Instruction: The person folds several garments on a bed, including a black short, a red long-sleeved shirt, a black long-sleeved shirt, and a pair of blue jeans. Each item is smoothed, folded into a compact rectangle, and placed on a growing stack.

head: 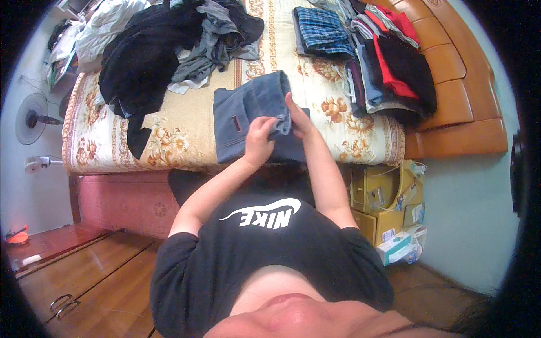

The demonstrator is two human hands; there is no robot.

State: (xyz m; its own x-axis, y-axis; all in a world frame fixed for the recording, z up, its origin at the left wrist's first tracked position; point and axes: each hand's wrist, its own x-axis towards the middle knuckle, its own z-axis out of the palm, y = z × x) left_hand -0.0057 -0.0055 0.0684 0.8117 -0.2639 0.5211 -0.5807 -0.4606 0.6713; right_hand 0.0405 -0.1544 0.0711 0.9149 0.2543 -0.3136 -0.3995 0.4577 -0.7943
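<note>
A blue-grey denim garment [236, 107], partly folded, lies at the near edge of the bed in front of me. My left hand [260, 137] pinches a gathered edge of the denim between thumb and fingers, close to a small reddish tag or trim. At the right side of the same garment is my right hand [299, 118], thumb up along the fold and fingers behind the cloth, gripping its edge. Part of the garment sticks out beneath my right wrist. The fingertips of my right hand are hidden by the cloth.
Loose black clothes [139, 63] and a grey garment [211, 42] lie heaped at the left. Folded clothes [401, 67] are stacked at the right beside the brown headboard [448, 63], near folded plaid cloth [323, 31]. A yellow cabinet [378, 217] and a fan [31, 118] flank the bed.
</note>
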